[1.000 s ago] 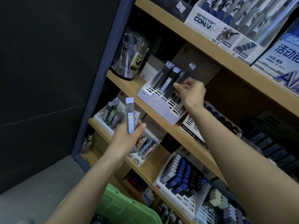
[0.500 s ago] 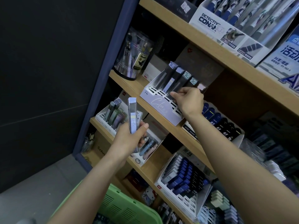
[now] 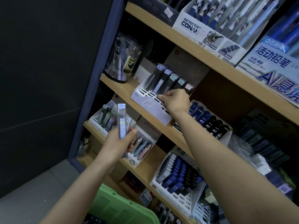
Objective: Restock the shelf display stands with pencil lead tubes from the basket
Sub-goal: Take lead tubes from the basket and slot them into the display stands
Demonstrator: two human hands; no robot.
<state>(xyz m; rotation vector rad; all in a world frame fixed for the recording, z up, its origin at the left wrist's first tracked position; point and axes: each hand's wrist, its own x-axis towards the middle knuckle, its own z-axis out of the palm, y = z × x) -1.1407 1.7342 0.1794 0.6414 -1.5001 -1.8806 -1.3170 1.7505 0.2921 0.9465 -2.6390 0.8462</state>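
Note:
My left hand [image 3: 119, 143] grips a small bunch of pencil lead tubes [image 3: 121, 122], held upright in front of the lower shelf. My right hand [image 3: 176, 101] rests on the slotted top of the white display stand [image 3: 149, 108] on the middle shelf. Its fingers are loosely curled, and I see nothing between them. Several dark lead tubes [image 3: 163, 78] stand in the stand's back row just above that hand. The green basket [image 3: 116, 207] sits at the bottom, below my left forearm; what it holds is hidden.
A clear round pen tub [image 3: 123, 59] stands left of the stand. Other stands of lead tubes [image 3: 106, 118] and dark blue lead cases [image 3: 178, 177] fill the lower shelves. Boxed pens [image 3: 210, 26] line the top shelf. A dark wall lies to the left.
My right hand has let go of a tube in the stand's back row and slid down to the front slots. My left hand with its tubes has barely moved.

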